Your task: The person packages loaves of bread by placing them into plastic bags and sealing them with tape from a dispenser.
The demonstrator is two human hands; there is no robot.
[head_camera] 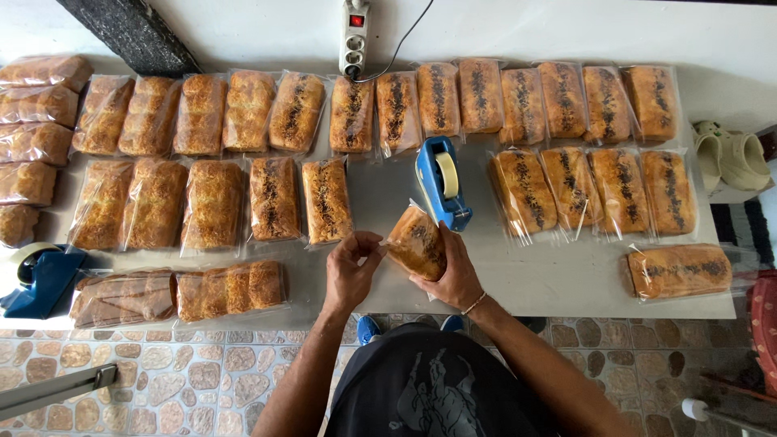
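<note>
- While standing at the near edge of the table [566, 283], the person is working with both hands just above that edge, near its middle.
- Right hand [455, 275] is cupping a bagged loaf [416, 243] from below and from the right, fingers curled closed around its lower end.
- Left hand [350, 267] is sitting just left of the loaf, thumb and fingertips pinched together on the loose clear flap of the bag; the rest of that hand is half closed.
- Loaf is lying tilted, its long axis running from upper left to lower right, so the bag's open end is facing the left hand, which is the nearer one to the flap.
- Blue tape dispenser [441, 184] is standing just beyond the loaf toward the far edge, almost touching the bag's top, with its roll facing up; nothing is lying between it and the hands.
- Rows of bagged loaves [275, 198] are filling the left half, and more rows [595, 190] are lying toward the far right corner.
- 1 loaf [678, 271] is lying crosswise alone near the right edge.
- 2 loaves [182, 293] are lying crosswise along the near edge to the left.
- Second dispenser [44, 279] is sitting at the near left corner, well apart from the hands.
- Power strip [354, 36] is lying at the far edge.
</note>
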